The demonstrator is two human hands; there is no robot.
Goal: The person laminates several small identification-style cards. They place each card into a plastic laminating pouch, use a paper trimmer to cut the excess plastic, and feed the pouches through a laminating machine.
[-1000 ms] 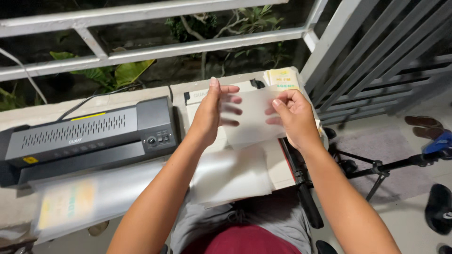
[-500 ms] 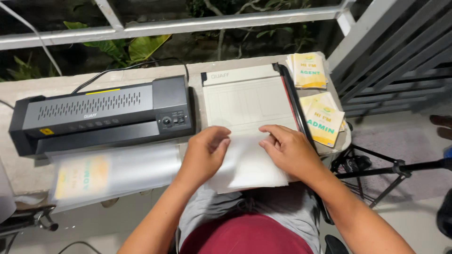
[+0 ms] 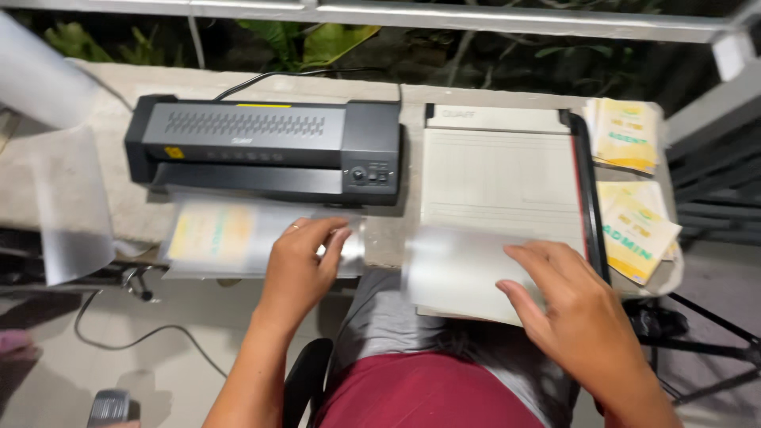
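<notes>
A black laminating machine [image 3: 269,147] sits on a concrete ledge [image 3: 71,174]. A clear laminated sheet [image 3: 230,238] with a yellowish card inside sticks out of its front slot. My left hand [image 3: 301,261] rests on the right end of that sheet, fingers curled over its edge. My right hand [image 3: 571,305] lies flat, fingers spread, on a clear plastic pouch [image 3: 456,269] at the near end of a cream paper trimmer [image 3: 499,174] with a black cutting arm [image 3: 590,206] along its right side.
Two stacks of yellow-and-white cards [image 3: 630,135] [image 3: 638,226] lie right of the trimmer. A loose clear film [image 3: 75,206] hangs over the ledge at the left. A white railing [image 3: 476,16] and plants are beyond. A cable [image 3: 151,341] trails on the floor.
Both hands were together on the pouch over the trimmer. My left hand has moved left onto the sheet coming out of the laminator; my right hand stays on the pouch.
</notes>
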